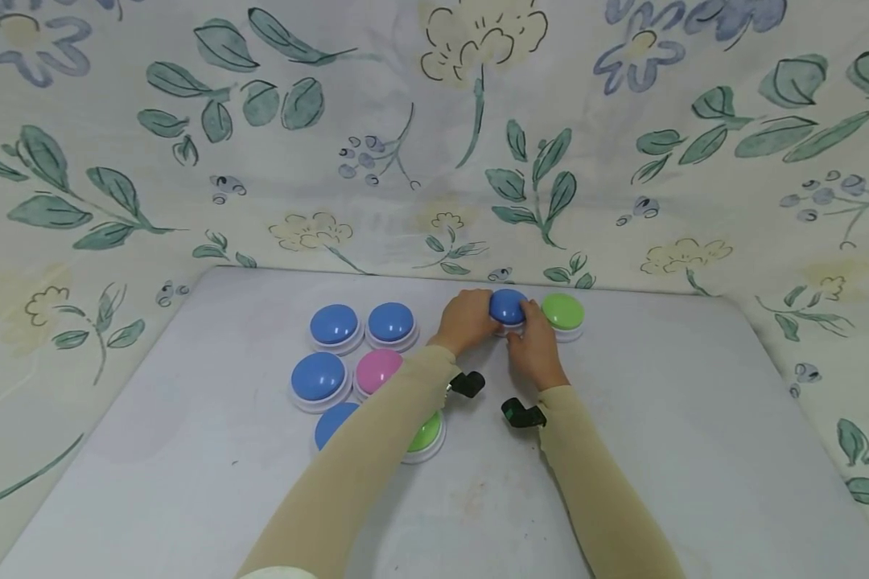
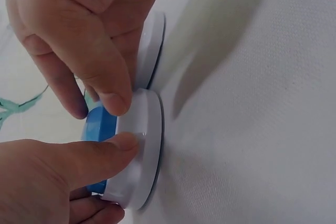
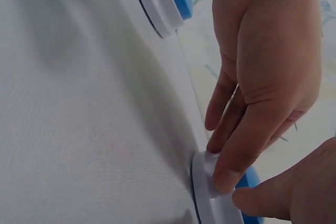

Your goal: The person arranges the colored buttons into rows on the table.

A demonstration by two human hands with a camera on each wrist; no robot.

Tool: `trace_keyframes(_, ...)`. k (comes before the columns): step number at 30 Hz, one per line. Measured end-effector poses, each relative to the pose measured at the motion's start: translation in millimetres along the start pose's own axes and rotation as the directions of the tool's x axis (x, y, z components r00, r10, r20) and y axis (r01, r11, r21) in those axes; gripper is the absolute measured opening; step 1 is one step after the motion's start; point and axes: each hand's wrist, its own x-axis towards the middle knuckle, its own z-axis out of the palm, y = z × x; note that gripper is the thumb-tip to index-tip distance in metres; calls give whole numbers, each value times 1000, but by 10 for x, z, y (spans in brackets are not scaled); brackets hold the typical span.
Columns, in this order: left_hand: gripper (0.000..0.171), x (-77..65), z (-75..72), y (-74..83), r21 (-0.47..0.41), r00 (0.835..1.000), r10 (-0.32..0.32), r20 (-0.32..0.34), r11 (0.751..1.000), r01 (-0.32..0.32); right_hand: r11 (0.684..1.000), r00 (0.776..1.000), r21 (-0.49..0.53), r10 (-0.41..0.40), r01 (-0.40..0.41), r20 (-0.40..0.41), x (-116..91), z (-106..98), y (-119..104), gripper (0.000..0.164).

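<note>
Closest to my head camera lie two tan sleeves (image 1: 355,466), reaching forward from the lower edge over a white table (image 1: 695,450), with a small black device (image 1: 467,384) at each wrist. Past the cuffs I have both hands on one blue button (image 1: 508,306) with a white base, near the table's far edge. The left hand (image 1: 467,320) grips it from the left side; my left wrist view shows its thumb against the white base and other fingertips curled at the base's outer edge. The right hand (image 1: 537,350) pinches it from the other side, thumb at the base's rim and a finger by the dome. The base appears to sit on the tabletop. A green button (image 1: 562,311) lies just to its right; whether their bases touch I can't tell. Well to the left I see a group of six: four other blue buttons (image 1: 334,324), a pink button (image 1: 376,370) and a second green button (image 1: 426,434), with the left sleeve covering parts of the pink one and the two nearest me. Behind the table hangs a floral cloth (image 1: 391,241).
</note>
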Motion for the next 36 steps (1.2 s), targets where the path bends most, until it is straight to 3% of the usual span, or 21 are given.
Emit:
trace_keyframes(16, 30, -5, -3, -7, -13, 999, 38, -9, 999, -38, 999, 998, 25, -20, 21, -56, -24, -17, -68, 59)
trace_keyframes(24, 30, 4, 12, -20, -34, 999, 43, -13, 999, -43, 995, 997, 102, 15, -7, -80, -47, -39, -115, 59)
trace_keyframes(36, 48, -11, -60, -76, -60, 1000, 20, 18, 998, -19, 996, 996, 89, -17, 25, -87, -54, -57, -98, 58)
